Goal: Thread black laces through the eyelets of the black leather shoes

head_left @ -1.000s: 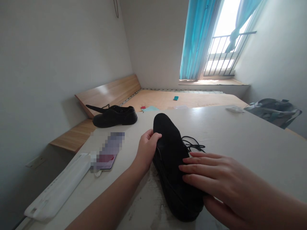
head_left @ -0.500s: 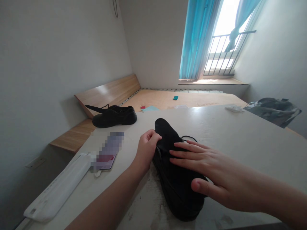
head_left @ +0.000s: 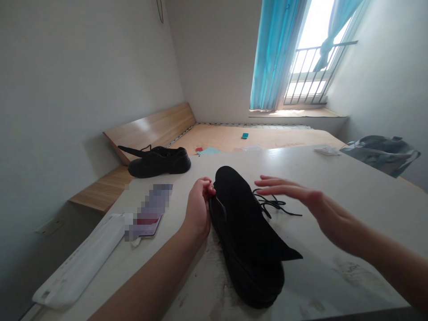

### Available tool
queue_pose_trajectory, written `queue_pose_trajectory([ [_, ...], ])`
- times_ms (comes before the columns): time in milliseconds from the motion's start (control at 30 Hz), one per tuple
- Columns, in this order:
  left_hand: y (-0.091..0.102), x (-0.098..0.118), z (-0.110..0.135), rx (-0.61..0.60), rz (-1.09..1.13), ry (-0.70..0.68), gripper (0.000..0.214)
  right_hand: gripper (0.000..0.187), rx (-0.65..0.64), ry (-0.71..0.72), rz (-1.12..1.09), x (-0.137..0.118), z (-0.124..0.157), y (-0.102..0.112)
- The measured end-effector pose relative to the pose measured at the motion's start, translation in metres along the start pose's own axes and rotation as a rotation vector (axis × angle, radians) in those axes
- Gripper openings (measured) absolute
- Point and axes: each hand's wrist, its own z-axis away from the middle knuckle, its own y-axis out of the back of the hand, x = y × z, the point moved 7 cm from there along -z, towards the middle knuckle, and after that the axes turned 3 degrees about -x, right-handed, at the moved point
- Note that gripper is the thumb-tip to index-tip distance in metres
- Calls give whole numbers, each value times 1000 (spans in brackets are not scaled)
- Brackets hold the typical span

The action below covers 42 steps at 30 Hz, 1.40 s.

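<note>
A black lace-up shoe (head_left: pixel 234 267) lies on the white table in front of me, its heel end nearest me. Over it stretches a flat black piece (head_left: pixel 237 209), rounded at the far end and with a pointed corner sticking out on the right; I cannot tell whether it is a tongue or an insole. My left hand (head_left: pixel 200 205) is closed, fingers curled against the shoe's far left edge, fingertips partly hidden. To the right, my right hand (head_left: pixel 301 196) hovers open, fingers stretched out, apart from the shoe. Loose black laces (head_left: pixel 272 203) lie between shoe and hand.
Another black shoe (head_left: pixel 160 162) sits at the table's far left. A phone (head_left: pixel 152 226), partly pixelated, and a long white power strip (head_left: pixel 80 263) lie on the left. A clear plastic wrapper (head_left: pixel 327 151) is at the far edge, and a grey bag (head_left: pixel 381 154) stands beyond.
My right hand has lifted off the black piece and moved right, uncovering the laces and pointed corner. My left hand has slid slightly left, off the piece to the shoe's edge.
</note>
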Motion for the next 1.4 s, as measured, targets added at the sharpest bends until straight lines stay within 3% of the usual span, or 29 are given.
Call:
queue_pose_trajectory([
  [67,4,-2,-1,37,-10,8,12,56,90,-169,102,39,-1,10],
  [100,6,-3,-2,49,-22,12,15,56,69,-274,205,60,1,9],
  [200,7,-5,-1,44,-67,23,18,82,-57,-432,504,109,8,-4],
  [333,4,-5,0,14,-109,21,15,89,-92,-476,616,126,14,-29],
  [533,-1,-4,0,-25,-146,6,9,80,-130,-240,569,109,-6,-68],
  [667,-2,-4,-1,-39,-155,5,8,51,-135,-97,373,101,-16,-77],
  [800,-2,-4,-1,-46,-161,6,8,25,-91,-69,56,88,-20,-76],
  [867,-2,-4,-1,-47,-164,5,8,24,-34,-118,-91,84,-21,-72],
  [1000,-2,-3,-1,-46,-167,3,8,38,97,-275,-340,78,-27,-52],
  [1167,-2,-3,-1,-45,-165,-1,10,33,284,-486,-1172,49,-39,-18],
  [1300,-1,-4,-2,-45,-161,-1,9,25,358,-413,-1259,-5,-57,8],
  [1400,-1,-5,-3,-53,-157,-1,10,24,365,-382,-1294,-38,-69,1],
])
